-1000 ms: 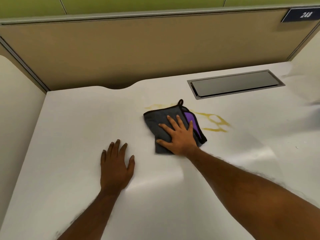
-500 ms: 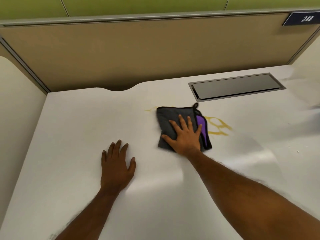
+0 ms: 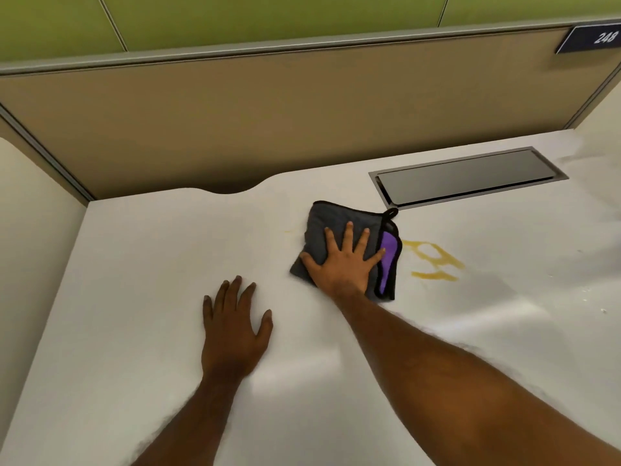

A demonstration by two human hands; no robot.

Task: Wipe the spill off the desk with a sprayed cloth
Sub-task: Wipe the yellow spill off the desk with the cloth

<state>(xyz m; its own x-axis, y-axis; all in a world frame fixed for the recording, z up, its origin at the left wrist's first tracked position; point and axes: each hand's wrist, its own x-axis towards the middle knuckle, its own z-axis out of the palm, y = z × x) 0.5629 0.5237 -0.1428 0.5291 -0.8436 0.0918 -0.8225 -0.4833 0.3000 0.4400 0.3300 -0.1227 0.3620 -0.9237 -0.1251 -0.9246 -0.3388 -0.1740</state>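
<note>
The right hand lies flat, fingers straight and spread wide, pressing down on a folded dark grey microfibre cloth with black edging and a purple inner layer. The cloth sits on the smooth white desk top, with its purple fold showing just past the little finger and a small black hanging loop sticking out at the far corner beyond the fingertips. The yellow-brown liquid spill streaks the desk just beside the cloth, on the little-finger side of the right hand, apart from the cloth's edge; a faint yellow trace shows on the thumb side, near the cloth's far left corner. The left hand rests palm down on the bare desk, fingers straight and slightly spread, holding nothing, nearer the body than the right hand and to its thumb side. Beyond the right fingertips, a long grey metal cable hatch is set into the desk, and a tan fabric partition panel rises behind it.
</note>
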